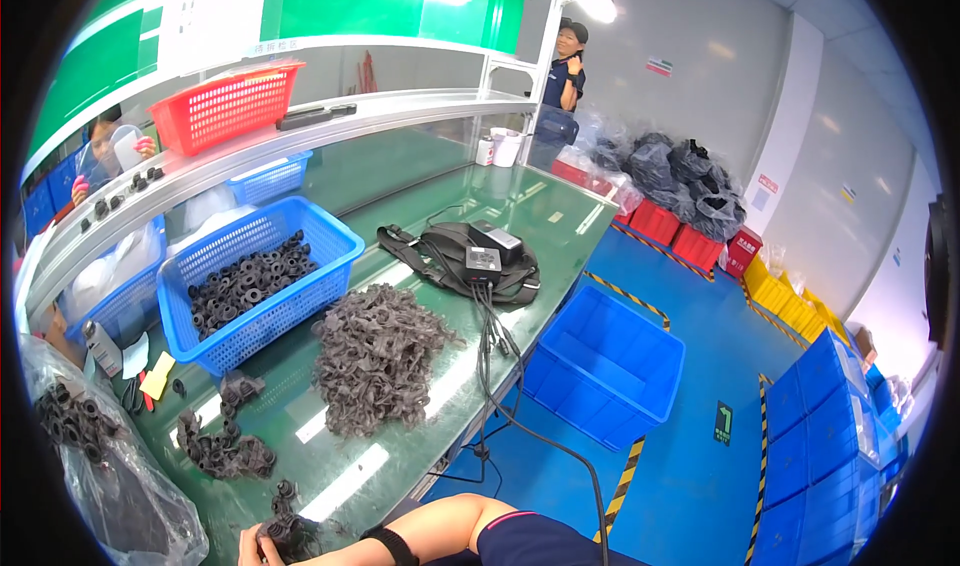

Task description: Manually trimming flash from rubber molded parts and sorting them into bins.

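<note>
At the lower edge, my left hand (259,548) has its fingers closed around a clump of black rubber parts (287,519) with ragged, thin edges. My right forearm, with a dark wristband, reaches in from the right beside it; the right hand (335,558) is mostly cut off by the lower edge, and its fingers are hidden. Just beyond lies a small cluster of ragged rubber parts (228,449). A larger heap of similar parts (380,361) lies mid-table. Behind, a blue basket (345,248) holds many smoother black ring-shaped rubber parts (250,284).
On the green table (560,201) lie a black strap with a small device (483,259) and cables over the edge. A clear bag (140,501) of parts stands left. A red basket (225,111) is on the shelf; a blue bin (605,366) stands on the floor. A person (562,81) stands behind.
</note>
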The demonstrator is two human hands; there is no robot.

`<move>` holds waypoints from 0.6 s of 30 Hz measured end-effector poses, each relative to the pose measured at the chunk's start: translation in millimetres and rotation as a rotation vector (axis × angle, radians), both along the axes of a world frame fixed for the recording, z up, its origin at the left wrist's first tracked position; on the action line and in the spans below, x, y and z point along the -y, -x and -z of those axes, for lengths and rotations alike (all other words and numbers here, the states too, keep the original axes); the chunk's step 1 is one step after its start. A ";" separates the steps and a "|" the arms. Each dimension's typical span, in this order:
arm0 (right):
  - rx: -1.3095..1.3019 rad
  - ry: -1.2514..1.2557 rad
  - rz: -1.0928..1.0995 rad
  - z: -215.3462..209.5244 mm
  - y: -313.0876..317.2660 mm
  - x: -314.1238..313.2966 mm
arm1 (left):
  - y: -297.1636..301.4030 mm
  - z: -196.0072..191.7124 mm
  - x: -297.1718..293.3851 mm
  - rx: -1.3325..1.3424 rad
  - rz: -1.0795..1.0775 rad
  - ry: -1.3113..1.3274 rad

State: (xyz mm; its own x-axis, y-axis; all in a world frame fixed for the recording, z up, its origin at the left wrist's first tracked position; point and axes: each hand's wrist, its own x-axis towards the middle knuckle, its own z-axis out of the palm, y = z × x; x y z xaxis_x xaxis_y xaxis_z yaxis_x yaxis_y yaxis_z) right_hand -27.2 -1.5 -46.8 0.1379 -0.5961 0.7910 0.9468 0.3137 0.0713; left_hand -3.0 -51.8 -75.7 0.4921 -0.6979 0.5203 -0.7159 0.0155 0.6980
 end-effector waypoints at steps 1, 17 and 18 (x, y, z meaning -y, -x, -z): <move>-0.195 0.148 -0.138 -16.2 10.1 10.1 | -1.0 1.7 -3.5 0.000 -0.009 0.001; -1.107 0.900 -0.738 -108.6 64.4 73.2 | -8.4 -7.6 -52.6 -0.054 -0.263 0.081; -1.086 0.898 -0.827 -106.0 66.0 71.3 | -4.0 -16.7 -51.6 -0.045 -0.243 0.115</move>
